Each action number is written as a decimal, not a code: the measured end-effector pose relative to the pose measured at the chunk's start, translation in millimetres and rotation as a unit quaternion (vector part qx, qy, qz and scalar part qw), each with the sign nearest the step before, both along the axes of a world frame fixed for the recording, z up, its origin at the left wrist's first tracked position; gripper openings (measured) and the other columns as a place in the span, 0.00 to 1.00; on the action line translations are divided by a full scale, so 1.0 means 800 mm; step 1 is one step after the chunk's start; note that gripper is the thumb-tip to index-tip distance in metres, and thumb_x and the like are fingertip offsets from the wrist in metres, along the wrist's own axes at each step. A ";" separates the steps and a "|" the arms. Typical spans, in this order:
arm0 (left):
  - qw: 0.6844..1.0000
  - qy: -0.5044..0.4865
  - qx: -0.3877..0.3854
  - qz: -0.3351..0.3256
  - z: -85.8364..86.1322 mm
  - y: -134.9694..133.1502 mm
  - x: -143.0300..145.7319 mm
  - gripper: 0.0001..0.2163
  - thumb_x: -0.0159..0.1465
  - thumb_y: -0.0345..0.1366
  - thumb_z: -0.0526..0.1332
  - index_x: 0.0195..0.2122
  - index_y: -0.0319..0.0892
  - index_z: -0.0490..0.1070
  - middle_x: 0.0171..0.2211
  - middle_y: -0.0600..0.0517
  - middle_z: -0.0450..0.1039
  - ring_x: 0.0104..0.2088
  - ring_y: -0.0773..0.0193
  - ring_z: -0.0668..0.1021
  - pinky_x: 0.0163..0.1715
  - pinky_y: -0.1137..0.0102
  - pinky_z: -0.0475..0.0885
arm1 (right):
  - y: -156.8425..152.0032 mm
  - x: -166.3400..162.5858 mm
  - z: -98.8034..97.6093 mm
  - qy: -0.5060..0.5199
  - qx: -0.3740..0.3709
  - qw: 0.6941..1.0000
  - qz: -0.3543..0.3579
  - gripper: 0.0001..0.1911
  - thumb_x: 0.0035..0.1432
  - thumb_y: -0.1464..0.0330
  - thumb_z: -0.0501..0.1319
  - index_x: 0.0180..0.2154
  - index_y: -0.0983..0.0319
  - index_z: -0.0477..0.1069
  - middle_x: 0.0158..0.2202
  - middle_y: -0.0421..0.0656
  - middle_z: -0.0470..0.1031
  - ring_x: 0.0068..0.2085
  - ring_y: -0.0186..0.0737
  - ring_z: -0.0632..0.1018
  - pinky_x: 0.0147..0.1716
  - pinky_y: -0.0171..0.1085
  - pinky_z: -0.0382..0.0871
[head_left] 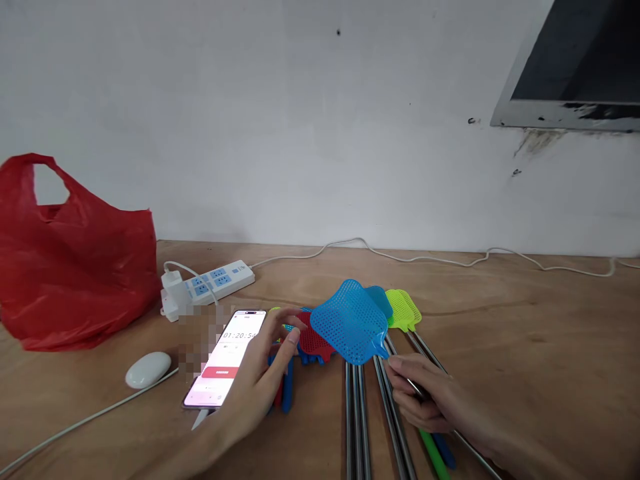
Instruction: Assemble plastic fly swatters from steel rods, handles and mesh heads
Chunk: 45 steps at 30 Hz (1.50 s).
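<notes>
My right hand [423, 393] is closed around the thin metal rod of a blue fly swatter [350, 320], just below its mesh head. That head is raised over other swatters and hides part of them. To its left, my left hand [273, 353] has thumb and fingers apart, with nothing held, close to a red swatter head [314, 333]. Under the left hand, red and blue handles show partly. A yellow-green swatter head [404, 310] lies behind the right hand. Several metal rods [356, 420] run toward me, and a green handle [433, 453] lies below my right hand.
A lit phone [233, 357] showing a timer lies by my left wrist. Left of it are a white mouse [149, 370], a power strip [220, 280] and a red plastic bag [80, 267]. A white cable [425, 258] runs along the wall on the wooden table [540, 347].
</notes>
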<state>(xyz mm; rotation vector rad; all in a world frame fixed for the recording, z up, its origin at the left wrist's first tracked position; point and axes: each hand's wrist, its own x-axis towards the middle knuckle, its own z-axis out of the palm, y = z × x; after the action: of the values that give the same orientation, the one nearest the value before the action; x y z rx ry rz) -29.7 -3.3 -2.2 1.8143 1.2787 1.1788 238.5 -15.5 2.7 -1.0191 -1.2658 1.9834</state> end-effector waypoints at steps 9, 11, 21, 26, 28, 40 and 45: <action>0.978 -0.109 -0.133 -0.121 -0.006 0.000 0.012 0.22 0.69 0.50 0.58 0.58 0.42 0.64 0.28 0.54 0.73 0.25 0.65 0.74 0.21 0.74 0.68 | -0.006 0.000 -0.014 -0.075 0.041 0.996 0.032 0.28 0.58 0.43 0.57 0.23 0.57 0.54 0.13 0.28 0.50 0.16 0.27 0.47 0.15 0.33 0.37; 0.972 -0.129 -0.148 -0.131 -0.005 0.001 0.012 0.23 0.67 0.51 0.60 0.57 0.41 0.65 0.28 0.53 0.74 0.25 0.65 0.74 0.20 0.74 0.69 | -0.006 0.002 -0.022 -0.092 0.049 0.994 0.026 0.27 0.59 0.43 0.57 0.24 0.57 0.55 0.13 0.28 0.50 0.16 0.27 0.48 0.16 0.33 0.38; 0.957 -0.212 -0.178 -0.086 -0.002 -0.001 0.018 0.27 0.61 0.52 0.67 0.54 0.39 0.69 0.23 0.54 0.75 0.18 0.66 0.74 0.16 0.72 0.71 | -0.009 -0.008 -0.014 -0.226 0.205 0.952 -0.011 0.33 0.62 0.41 0.50 0.18 0.58 0.53 0.15 0.33 0.52 0.19 0.31 0.55 0.19 0.34 0.49; 0.953 -0.256 -0.159 -0.041 -0.001 0.004 0.010 0.27 0.60 0.49 0.68 0.56 0.38 0.67 0.22 0.56 0.74 0.17 0.66 0.73 0.15 0.73 0.71 | -0.008 -0.005 -0.022 -0.211 0.172 0.962 -0.038 0.33 0.60 0.41 0.53 0.17 0.58 0.54 0.14 0.32 0.52 0.18 0.30 0.54 0.17 0.33 0.47; 0.952 -0.283 -0.114 0.006 0.002 0.011 0.002 0.26 0.61 0.47 0.68 0.56 0.39 0.67 0.22 0.58 0.73 0.18 0.67 0.73 0.16 0.74 0.71 | -0.004 -0.002 -0.030 -0.176 0.125 0.974 -0.070 0.32 0.58 0.41 0.57 0.17 0.58 0.56 0.13 0.31 0.53 0.17 0.29 0.54 0.16 0.32 0.46; 0.968 -0.208 -0.140 0.011 0.008 0.019 -0.003 0.27 0.60 0.51 0.67 0.54 0.40 0.69 0.22 0.58 0.71 0.19 0.66 0.73 0.17 0.72 0.72 | 0.016 0.017 0.003 0.149 -0.125 0.980 -0.024 0.25 0.59 0.51 0.65 0.23 0.59 0.59 0.12 0.27 0.48 0.14 0.25 0.43 0.10 0.26 0.40; 0.968 -0.209 -0.141 0.001 0.009 0.020 -0.004 0.26 0.60 0.51 0.66 0.54 0.39 0.69 0.22 0.58 0.71 0.19 0.66 0.73 0.17 0.73 0.72 | 0.019 0.028 0.006 0.208 -0.160 0.965 0.007 0.29 0.61 0.50 0.61 0.19 0.59 0.54 0.12 0.29 0.48 0.14 0.25 0.46 0.11 0.26 0.44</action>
<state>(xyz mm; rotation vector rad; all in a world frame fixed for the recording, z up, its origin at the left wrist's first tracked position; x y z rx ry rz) -32.7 12.9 5.0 1.2760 1.1313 1.2298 260.6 -0.2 7.6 -0.6754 -0.7448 2.3074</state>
